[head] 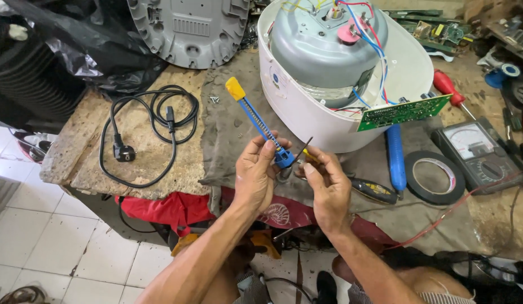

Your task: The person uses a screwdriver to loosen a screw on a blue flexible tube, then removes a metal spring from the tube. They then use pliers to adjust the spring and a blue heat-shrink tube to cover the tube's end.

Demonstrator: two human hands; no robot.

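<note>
Gripping a blue desoldering pump (pixel 261 125) with yellow plunger, left hand (pixel 256 171) closed around its lower end above the near desk (pixel 160 163) edge, right hand (pixel 328 188) pinching a thin black strip (pixel 304 150) at its tip, opened white cooker (pixel 340 73) just beyond

A coiled black power cord with plug (pixel 146 132) lies on the rough stone worktop (pixel 92 163). An opened white cooker shell with grey metal pot (pixel 329 50) stands beside a green circuit board (pixel 405 111), a black tape roll (pixel 435 175), a red-handled screwdriver (pixel 450 90) and an analogue meter (pixel 478 152).
</note>
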